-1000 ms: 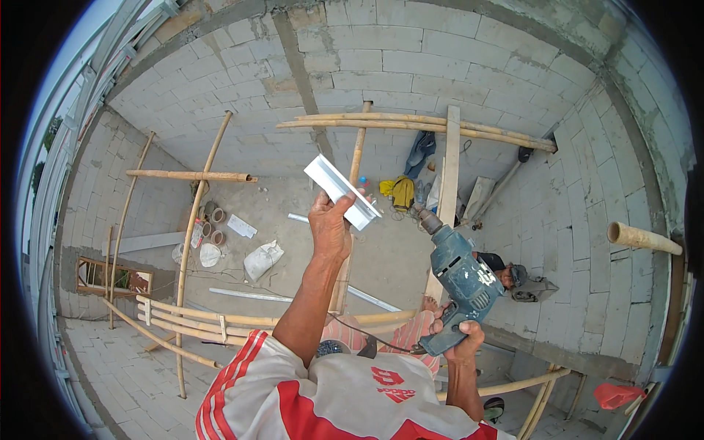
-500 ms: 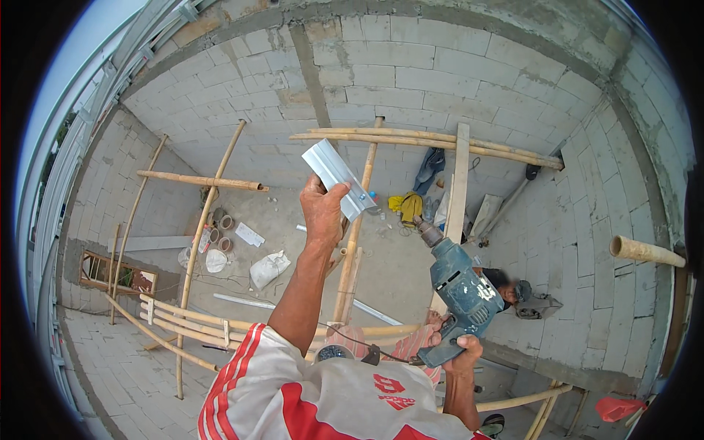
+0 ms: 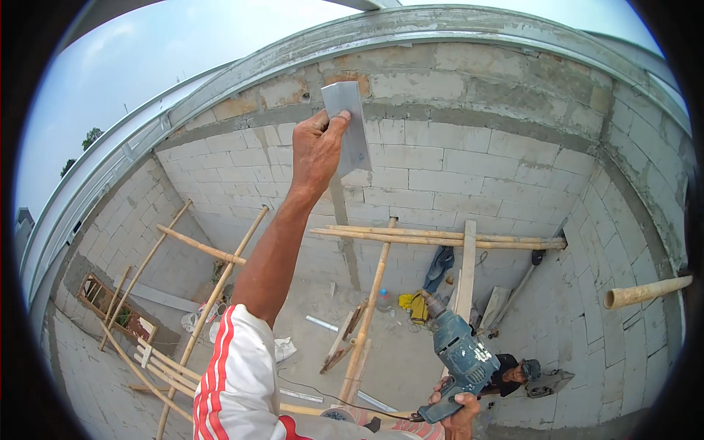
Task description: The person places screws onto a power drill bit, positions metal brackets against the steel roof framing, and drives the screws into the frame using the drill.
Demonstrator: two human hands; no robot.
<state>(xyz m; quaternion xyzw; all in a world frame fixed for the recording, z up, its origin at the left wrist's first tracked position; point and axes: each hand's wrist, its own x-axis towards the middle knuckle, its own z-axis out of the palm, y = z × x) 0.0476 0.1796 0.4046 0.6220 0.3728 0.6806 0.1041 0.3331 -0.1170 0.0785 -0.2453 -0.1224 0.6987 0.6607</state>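
Raised in front of the block wall, my left hand (image 3: 317,147) pinches a short piece of silvery sheet-metal profile (image 3: 355,130) by its left edge, thumb across its face. The piece stands nearly upright, with a small screw or hole near its lower end. Low on the right, my right hand (image 3: 462,412) is wrapped round the handle of a worn blue-green power drill (image 3: 462,352). Its chuck (image 3: 435,304) points up and to the left, and a black cord (image 3: 323,389) trails off to the left. The drill is well apart from the metal piece.
Bamboo poles (image 3: 374,301) and a plank (image 3: 466,271) form scaffolding high above the floor. A person in a dark cap (image 3: 529,369) is below on the right. Metal roof channels (image 3: 411,28) run along the wall top. A bamboo end (image 3: 623,295) juts from the right.
My left hand has lifted the metal piece higher and turned it more upright. The view has tilted up, showing sky and wall top. My right hand still holds the drill.
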